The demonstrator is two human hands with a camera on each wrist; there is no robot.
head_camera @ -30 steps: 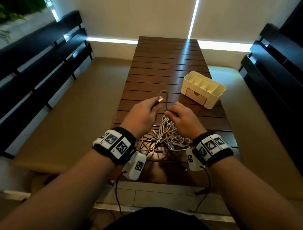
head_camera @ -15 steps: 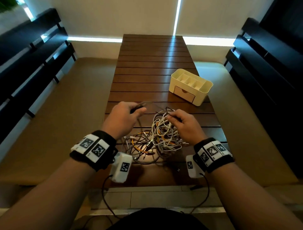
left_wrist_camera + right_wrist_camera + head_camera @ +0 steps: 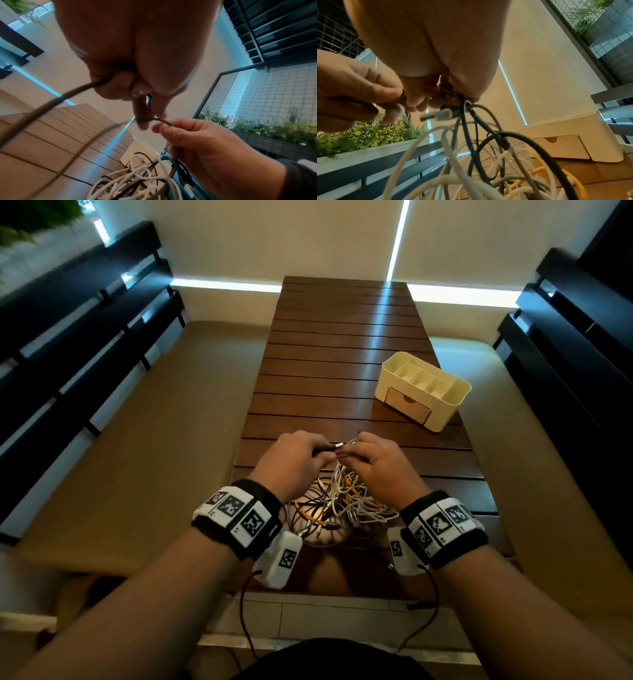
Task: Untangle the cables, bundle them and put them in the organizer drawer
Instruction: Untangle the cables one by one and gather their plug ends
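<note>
A tangle of white, dark and orange cables (image 3: 342,501) lies on the near end of the slatted wooden table (image 3: 342,344). Both hands meet just above it. My left hand (image 3: 318,451) pinches a thin dark cable (image 3: 77,92) that loops out from its fist. My right hand (image 3: 346,451) grips several strands of the tangle (image 3: 471,128) lifted from the pile, with a white USB plug (image 3: 436,115) sticking out, and its fingertips (image 3: 159,127) also pinch the dark cable. The cream organizer (image 3: 421,390) stands to the far right, its small drawer (image 3: 407,405) closed.
Padded beige benches (image 3: 154,457) run along both sides of the table. Dark slatted backrests (image 3: 68,337) rise behind them. The far table slats beyond the organizer hold nothing I can see. A planter with greenery (image 3: 368,135) shows in the wrist views.
My left hand has come back right with the dark cable and now meets the right hand above the tangle; half a second ago they were apart.
</note>
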